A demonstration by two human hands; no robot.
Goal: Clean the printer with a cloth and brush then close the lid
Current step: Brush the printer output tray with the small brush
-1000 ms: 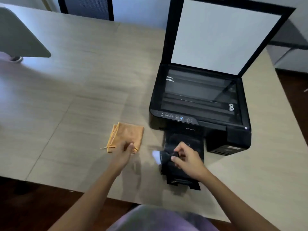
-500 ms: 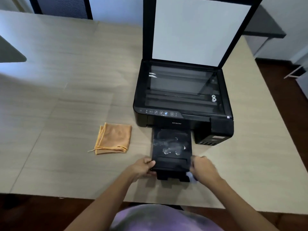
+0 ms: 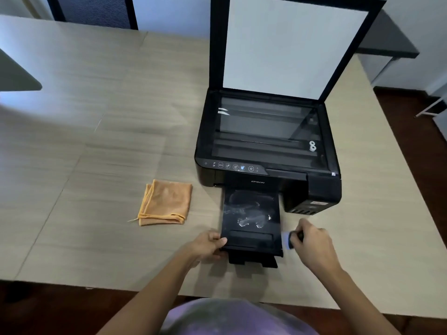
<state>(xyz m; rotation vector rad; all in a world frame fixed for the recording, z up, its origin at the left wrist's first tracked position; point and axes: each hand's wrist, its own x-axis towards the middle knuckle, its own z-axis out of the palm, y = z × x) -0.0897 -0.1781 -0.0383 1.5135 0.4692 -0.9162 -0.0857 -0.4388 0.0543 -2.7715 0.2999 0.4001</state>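
Left hand (image 3: 209, 245) pinches the left edge of the printer's (image 3: 266, 151) output tray (image 3: 251, 221), probably steadying it. Right hand (image 3: 312, 245), just right of the tray, is wrapped around the brush (image 3: 287, 240). Cloth (image 3: 165, 203) sits on the desk (image 3: 96, 117) up-left of the left hand, lid (image 3: 294, 44) not shut yet.

Cool, soft light fell from the upper left, washing the far-left part of the bench (image 3: 60, 76) pale blue-white while the floor along the bottom edge stayed nearly black. The scanner glass (image 3: 263, 131) carried faint streaked reflections, and dusty smears on the output tray (image 3: 251, 213) caught the light. The wide lens bowed the bench edges outward, and the right hand (image 3: 312, 245) was smeared by motion blur, with fine detail soft throughout.
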